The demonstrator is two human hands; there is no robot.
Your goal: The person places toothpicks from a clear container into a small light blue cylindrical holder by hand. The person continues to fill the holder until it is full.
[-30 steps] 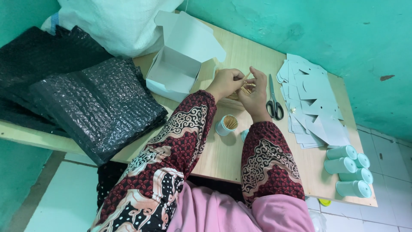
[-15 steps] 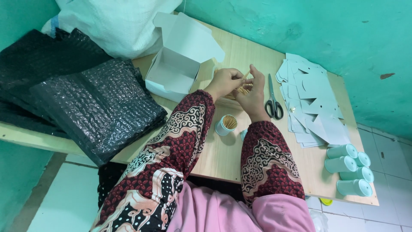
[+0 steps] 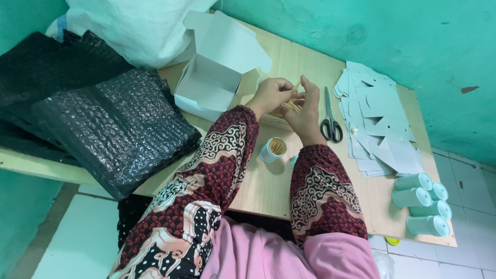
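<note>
- Head view: the left hand (image 3: pixel 269 95) and the right hand (image 3: pixel 305 111) meet over the middle of the wooden table (image 3: pixel 268 191), fingertips pinched together on a small bundle of toothpicks (image 3: pixel 290 106).
- Both hands are closed around those thin sticks; the bundle sits between them, just above the tabletop.
- Just in front of the hands, between the two patterned sleeves, stands a small pale round container (image 3: pixel 273 150), open on top and filled with upright toothpicks.
- Left of the hands lies an open white cardboard box (image 3: pixel 209 88), lid flap raised.
- Right of the right hand lie scissors (image 3: pixel 330 121), beside a spread of flat pale-blue card cutouts (image 3: pixel 377 119).
- Near the table's right front corner lie several capped pale-green tubes (image 3: pixel 421 199) on their sides.
- Black bubble-wrap sheets (image 3: pixel 113 124) cover the left end.
</note>
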